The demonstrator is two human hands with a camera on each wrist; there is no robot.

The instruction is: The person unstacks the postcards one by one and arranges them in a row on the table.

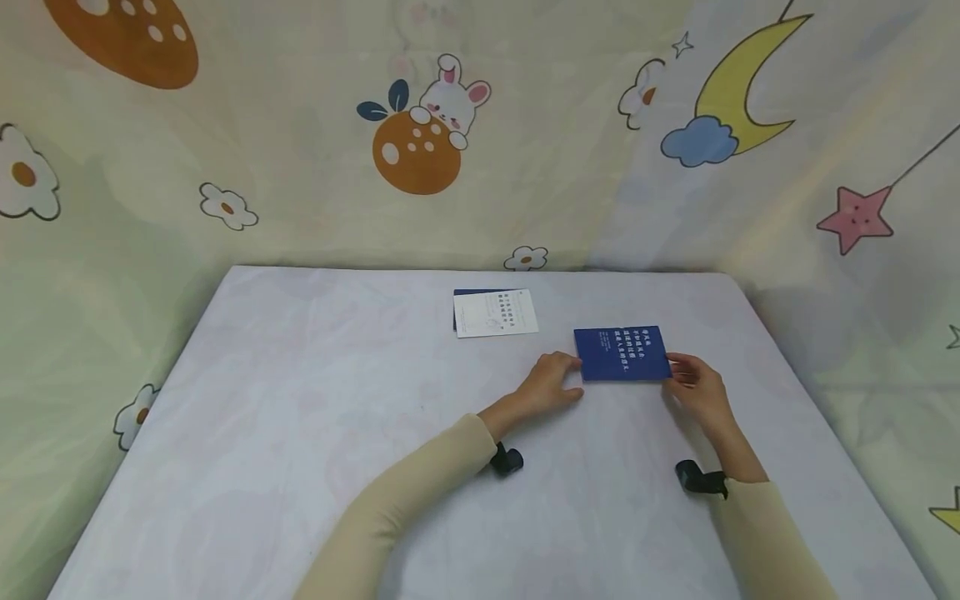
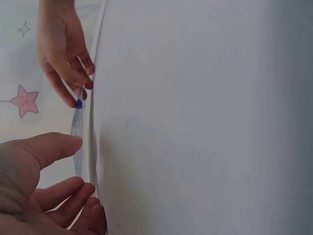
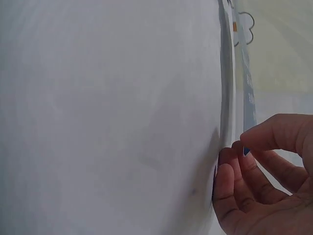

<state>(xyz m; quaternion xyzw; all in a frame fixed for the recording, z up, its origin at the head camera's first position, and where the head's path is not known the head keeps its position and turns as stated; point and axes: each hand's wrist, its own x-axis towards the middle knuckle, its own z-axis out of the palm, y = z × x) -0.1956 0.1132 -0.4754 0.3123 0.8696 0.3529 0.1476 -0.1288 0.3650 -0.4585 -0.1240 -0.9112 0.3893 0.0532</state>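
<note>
over the white table (image 1: 300, 433), i see the right hand (image 1: 697, 390) pinch a blue rectangular white-lettered card (image 1: 621, 353) by its right end. the left hand (image 1: 543, 386), thumb spread from fingers, is at its left end.

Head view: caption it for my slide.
Right hand pinches a blue card by one edge, left hand at the other; white card beyond.

A dark blue rectangular card (image 1: 622, 355), printed with columns of white characters, sits right of centre in the head view, printed face up, long sides running across, right edge pinched by the right hand (image 1: 699, 390).
</note>
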